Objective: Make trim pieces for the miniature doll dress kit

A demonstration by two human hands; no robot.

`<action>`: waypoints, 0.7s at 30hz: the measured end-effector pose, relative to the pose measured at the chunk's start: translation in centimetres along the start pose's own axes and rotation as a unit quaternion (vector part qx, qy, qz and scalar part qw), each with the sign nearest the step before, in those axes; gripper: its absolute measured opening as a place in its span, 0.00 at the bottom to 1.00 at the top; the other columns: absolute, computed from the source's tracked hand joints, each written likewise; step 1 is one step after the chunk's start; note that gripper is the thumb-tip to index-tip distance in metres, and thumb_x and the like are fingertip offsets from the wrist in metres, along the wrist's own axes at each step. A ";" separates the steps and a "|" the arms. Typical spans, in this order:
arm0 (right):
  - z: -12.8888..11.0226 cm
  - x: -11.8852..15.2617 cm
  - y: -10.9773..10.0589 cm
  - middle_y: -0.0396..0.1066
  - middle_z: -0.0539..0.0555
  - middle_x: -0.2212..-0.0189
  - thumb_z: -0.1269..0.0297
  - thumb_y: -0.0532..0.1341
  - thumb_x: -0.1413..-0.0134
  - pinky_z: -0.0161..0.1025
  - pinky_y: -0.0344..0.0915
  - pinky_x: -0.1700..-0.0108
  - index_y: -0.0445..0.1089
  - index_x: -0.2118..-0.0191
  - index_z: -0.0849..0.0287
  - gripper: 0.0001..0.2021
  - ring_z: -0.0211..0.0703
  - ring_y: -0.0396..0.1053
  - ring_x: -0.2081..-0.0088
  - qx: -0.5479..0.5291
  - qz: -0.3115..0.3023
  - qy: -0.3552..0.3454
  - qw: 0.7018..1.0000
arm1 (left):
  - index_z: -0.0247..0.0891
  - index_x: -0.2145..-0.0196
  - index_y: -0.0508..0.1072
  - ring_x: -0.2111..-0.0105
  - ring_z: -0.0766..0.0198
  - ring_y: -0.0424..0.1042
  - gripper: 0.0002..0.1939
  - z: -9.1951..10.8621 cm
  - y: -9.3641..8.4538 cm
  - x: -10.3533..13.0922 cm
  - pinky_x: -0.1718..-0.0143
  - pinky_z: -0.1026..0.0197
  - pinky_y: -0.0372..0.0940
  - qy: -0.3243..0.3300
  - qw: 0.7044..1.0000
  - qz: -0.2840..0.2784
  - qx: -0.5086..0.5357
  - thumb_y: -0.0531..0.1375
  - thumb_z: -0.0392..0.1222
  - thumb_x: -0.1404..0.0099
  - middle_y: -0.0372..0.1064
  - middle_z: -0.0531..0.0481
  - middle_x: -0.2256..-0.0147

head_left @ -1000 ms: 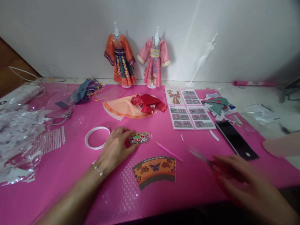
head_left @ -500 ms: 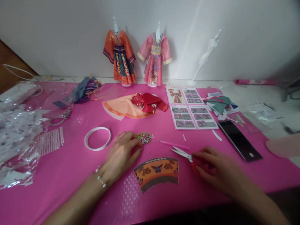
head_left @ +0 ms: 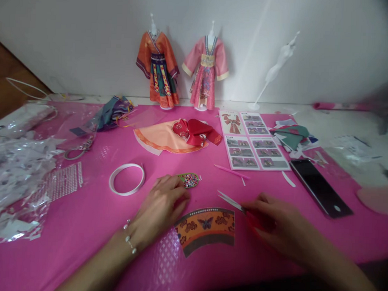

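Note:
My right hand [head_left: 267, 220] grips a pair of scissors [head_left: 233, 202] with red handles, its blades nearly closed and pointing left. Below the blades lies a curved fabric piece [head_left: 207, 224] in orange and brown, with a butterfly and a row of pearl-like dots. My left hand [head_left: 168, 200] rests on the table, fingers loosely bent, thumb and forefinger apart. Its fingers cover the left end of a small green tray of colourful beads [head_left: 190, 180]; whether they touch it is unclear. A pink pen-like stick [head_left: 231, 172] lies beyond the scissors.
A white tape roll [head_left: 127, 180] lies left of my left hand. Farther back are a peach-and-red garment [head_left: 169, 136], an instruction sheet [head_left: 260, 154] and a phone [head_left: 321, 188]. Two dressed mannequins stand by the wall near a bare white form [head_left: 278, 65]. Plastic bags [head_left: 17, 173] crowd the left.
The scissor blades have come nearly together, with my right hand still on them. The pink stick has shifted away from me, past a small white strip. My left hand has moved slightly nearer.

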State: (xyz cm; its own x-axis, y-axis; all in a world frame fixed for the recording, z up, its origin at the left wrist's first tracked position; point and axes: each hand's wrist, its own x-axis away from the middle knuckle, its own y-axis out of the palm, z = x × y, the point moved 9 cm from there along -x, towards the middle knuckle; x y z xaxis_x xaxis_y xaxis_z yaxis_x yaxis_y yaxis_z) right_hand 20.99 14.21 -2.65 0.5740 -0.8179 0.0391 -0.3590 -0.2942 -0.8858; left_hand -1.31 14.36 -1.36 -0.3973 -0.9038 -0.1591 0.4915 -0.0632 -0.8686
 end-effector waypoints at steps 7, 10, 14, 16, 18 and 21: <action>-2.0 -1.9 -0.3 0.68 0.55 0.65 0.67 0.57 0.44 0.37 0.64 0.72 0.70 0.48 0.54 0.17 0.42 0.70 0.70 0.051 -0.019 -0.024 0.998 | 0.40 0.63 0.73 0.63 0.57 0.66 0.06 -1.5 -1.1 0.2 0.58 0.50 0.62 -0.062 0.995 0.041 -0.061 0.56 0.37 0.33 0.68 0.48 0.64; -2.4 -3.0 -1.1 0.70 0.55 0.66 0.65 0.55 0.42 0.40 0.65 0.69 0.71 0.49 0.57 0.16 0.44 0.70 0.70 0.062 -0.005 -0.022 0.998 | 0.39 0.55 0.72 0.60 0.54 0.66 0.10 -2.7 -1.5 0.4 0.57 0.48 0.64 -0.092 0.990 0.062 -0.090 0.58 0.38 0.35 0.67 0.45 0.59; -2.3 -4.1 -1.7 0.73 0.53 0.71 0.65 0.54 0.41 0.38 0.63 0.70 0.70 0.48 0.57 0.17 0.42 0.70 0.72 0.040 -0.010 0.007 0.999 | 0.36 0.49 0.68 0.57 0.52 0.66 0.18 -3.7 -1.0 0.6 0.54 0.48 0.65 -0.105 0.989 0.052 -0.090 0.60 0.41 0.35 0.65 0.42 0.55; -2.2 -4.5 -1.6 0.73 0.51 0.73 0.65 0.54 0.41 0.36 0.62 0.72 0.70 0.48 0.56 0.17 0.40 0.69 0.75 0.019 -0.026 0.019 0.999 | 0.35 0.47 0.67 0.57 0.52 0.66 0.20 -4.0 -0.8 0.6 0.53 0.47 0.66 -0.113 0.988 0.046 -0.091 0.60 0.42 0.35 0.65 0.42 0.55; -2.3 -4.9 -1.5 0.74 0.50 0.72 0.64 0.55 0.41 0.35 0.63 0.72 0.70 0.47 0.54 0.17 0.39 0.69 0.74 -0.007 -0.042 0.021 0.999 | 0.36 0.48 0.68 0.57 0.52 0.66 0.19 -4.1 -0.6 0.6 0.54 0.47 0.66 -0.118 0.988 0.042 -0.089 0.60 0.43 0.35 0.66 0.42 0.56; -2.7 -5.4 -1.4 0.76 0.51 0.66 0.66 0.54 0.41 0.34 0.66 0.69 0.69 0.46 0.52 0.18 0.40 0.72 0.70 -0.041 -0.055 0.015 0.998 | 0.37 0.52 0.71 0.59 0.53 0.67 0.15 -4.0 -0.6 0.5 0.55 0.48 0.66 -0.123 0.989 0.037 -0.080 0.60 0.43 0.35 0.66 0.43 0.58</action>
State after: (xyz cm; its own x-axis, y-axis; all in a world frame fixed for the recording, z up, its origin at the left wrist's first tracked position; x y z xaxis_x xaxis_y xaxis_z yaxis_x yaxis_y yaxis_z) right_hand 16.42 17.70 -0.35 0.5922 -0.7919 0.1490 -0.3548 -0.4223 -0.8341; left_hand -4.90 15.65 -2.83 -0.1549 -0.9804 -0.1220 0.3758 0.0558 -0.9250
